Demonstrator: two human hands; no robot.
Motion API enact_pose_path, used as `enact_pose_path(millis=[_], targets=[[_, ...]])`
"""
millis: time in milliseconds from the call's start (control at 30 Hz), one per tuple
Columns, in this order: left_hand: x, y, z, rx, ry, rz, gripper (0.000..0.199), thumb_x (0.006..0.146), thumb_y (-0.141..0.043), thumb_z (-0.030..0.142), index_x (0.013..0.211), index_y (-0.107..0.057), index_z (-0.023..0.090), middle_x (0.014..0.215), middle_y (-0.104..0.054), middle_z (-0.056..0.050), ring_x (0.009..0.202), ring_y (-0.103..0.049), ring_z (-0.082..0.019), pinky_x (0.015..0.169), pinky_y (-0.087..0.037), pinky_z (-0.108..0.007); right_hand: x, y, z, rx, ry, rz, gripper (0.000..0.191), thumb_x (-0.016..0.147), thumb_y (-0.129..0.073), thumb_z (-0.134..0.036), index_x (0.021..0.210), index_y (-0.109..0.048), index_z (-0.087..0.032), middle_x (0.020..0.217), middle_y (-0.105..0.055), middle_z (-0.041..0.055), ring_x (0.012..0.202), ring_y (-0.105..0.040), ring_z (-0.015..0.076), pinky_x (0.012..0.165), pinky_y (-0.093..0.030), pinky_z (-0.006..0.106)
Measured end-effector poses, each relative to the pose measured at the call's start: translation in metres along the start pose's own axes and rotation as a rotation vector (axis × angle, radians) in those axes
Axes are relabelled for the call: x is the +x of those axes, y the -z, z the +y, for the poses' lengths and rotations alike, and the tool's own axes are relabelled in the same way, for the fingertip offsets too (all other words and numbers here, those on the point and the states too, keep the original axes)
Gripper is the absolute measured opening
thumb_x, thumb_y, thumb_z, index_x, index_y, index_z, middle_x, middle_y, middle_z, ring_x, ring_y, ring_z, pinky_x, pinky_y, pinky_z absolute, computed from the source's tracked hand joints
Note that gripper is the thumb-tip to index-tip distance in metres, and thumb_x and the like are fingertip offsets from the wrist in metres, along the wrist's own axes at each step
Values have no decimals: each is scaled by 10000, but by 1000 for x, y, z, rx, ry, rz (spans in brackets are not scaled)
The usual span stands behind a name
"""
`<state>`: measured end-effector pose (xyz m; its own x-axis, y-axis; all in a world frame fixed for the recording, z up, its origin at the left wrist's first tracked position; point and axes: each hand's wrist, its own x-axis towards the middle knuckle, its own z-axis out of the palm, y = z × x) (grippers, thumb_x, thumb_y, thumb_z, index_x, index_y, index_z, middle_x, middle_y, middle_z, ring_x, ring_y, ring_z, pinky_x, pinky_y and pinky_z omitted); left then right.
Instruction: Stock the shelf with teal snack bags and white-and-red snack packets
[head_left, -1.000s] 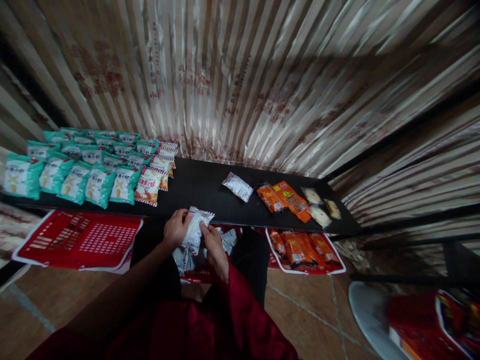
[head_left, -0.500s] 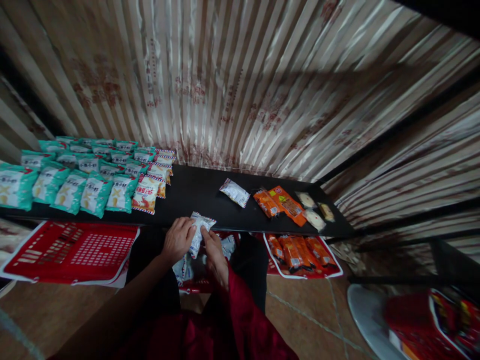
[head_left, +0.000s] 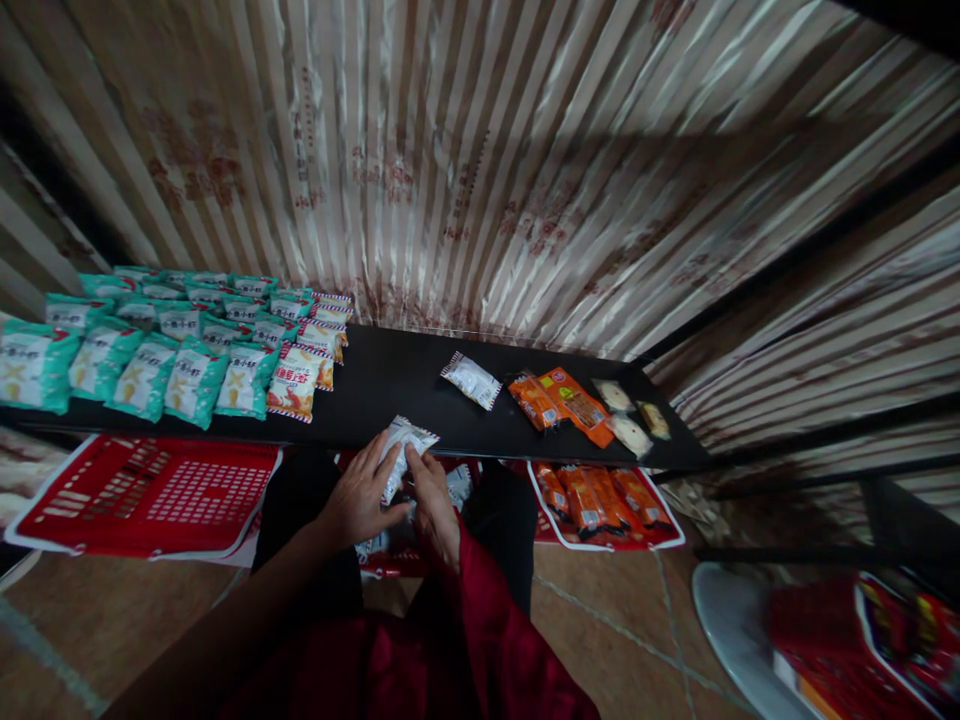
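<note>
A silvery-white snack packet (head_left: 405, 440) is between my two hands, at the front edge of the black shelf (head_left: 390, 380). My left hand (head_left: 364, 495) lies along its left side, fingers stretched over it and thumb apart. From the right, my right hand (head_left: 433, 500) grips the packet's edge with its fingers. Beneath my hands, a red basket (head_left: 401, 566) between my legs holds similar packets, partly hidden. Another white packet (head_left: 471, 381) lies on the shelf, back side up. Red-and-white packets (head_left: 291, 383) stand in a column further left.
Rows of teal packets (head_left: 193, 383) fill the shelf's left end. Orange packets (head_left: 574, 402) and small clear-wrapped items (head_left: 631, 437) lie at the right. Below are a red basket (head_left: 202, 500) at left and one with orange packets (head_left: 592, 500) at right. A striped curtain (head_left: 450, 180) hangs behind.
My left hand has spread out over the packet, its thumb moving away from the fingers. The packet has shifted slightly up and to the right. The view has moved a little.
</note>
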<state>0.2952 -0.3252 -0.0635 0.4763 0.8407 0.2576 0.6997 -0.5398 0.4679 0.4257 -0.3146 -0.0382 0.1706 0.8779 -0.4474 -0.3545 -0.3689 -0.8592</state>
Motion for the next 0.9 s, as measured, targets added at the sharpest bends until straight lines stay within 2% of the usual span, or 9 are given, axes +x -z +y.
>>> enact_pose_path(millis=[100,267,500,600,667,700,767,833,900], targets=[[-3,-2,-2,34,-31,-1,827,797,-572,495,1453,-247,112,1527,-212,-205,1393,-219,-368,1081,-300,-507,-5,-1,-3,14,-20,-11,487,581,-735,-561,874,-645,-183,865,-688,59,640,-599,143,516,-440,236],[-5,-7,-5,103,-70,72,659,899,-449,372,1463,-216,124,1525,-230,-194,1400,-222,-335,1072,-323,-499,-7,0,-3,11,-2,-2,543,588,-732,-582,912,-635,-157,819,-685,56,661,-618,152,515,-439,222],[-6,-8,-16,75,-141,154,554,935,-389,424,1420,-350,159,1463,-374,-177,1351,-346,-305,1041,-392,-466,-10,4,-2,-12,-7,-43,518,630,-692,-606,892,-633,-163,835,-679,59,736,-641,180,530,-458,226],[-4,0,-19,45,-150,149,545,929,-401,439,1402,-388,170,1438,-417,-171,1319,-401,-297,1033,-412,-457,-9,8,2,-73,26,-55,495,691,-630,-615,909,-623,-170,875,-675,71,785,-648,195,564,-483,246],[-2,8,-19,17,-164,118,516,925,-425,409,1395,-406,199,1421,-449,-146,1288,-447,-273,1031,-426,-429,-7,12,4,-181,71,-13,500,747,-568,-609,1005,-607,-183,929,-675,89,821,-657,218,619,-514,291],[-1,12,-19,1,-168,93,503,920,-443,387,1392,-413,214,1413,-464,-132,1271,-467,-259,1030,-432,-411,-5,15,5,-263,134,36,509,771,-545,-591,1083,-587,-190,971,-673,101,857,-658,231,671,-526,321],[1,20,-18,-32,-158,51,489,904,-477,343,1378,-436,231,1395,-490,-113,1246,-496,-240,1028,-439,-385,-2,20,6,-477,348,164,560,787,-556,-543,1223,-530,-193,1127,-636,134,1023,-618,266,835,-510,384],[3,28,-15,-71,-129,8,480,889,-497,316,1361,-462,239,1384,-504,-101,1236,-506,-232,1031,-436,-374,-1,26,3,-681,600,275,645,785,-583,-494,1316,-460,-149,1306,-530,173,1213,-497,306,988,-423,463],[5,36,-12,-120,-94,-44,466,881,-507,320,1341,-488,247,1376,-516,-90,1229,-513,-230,1034,-430,-371,-4,29,-3,-839,811,245,600,816,-572,-430,1325,-463,-132,1388,-463,169,1313,-388,307,1061,-346,501]])
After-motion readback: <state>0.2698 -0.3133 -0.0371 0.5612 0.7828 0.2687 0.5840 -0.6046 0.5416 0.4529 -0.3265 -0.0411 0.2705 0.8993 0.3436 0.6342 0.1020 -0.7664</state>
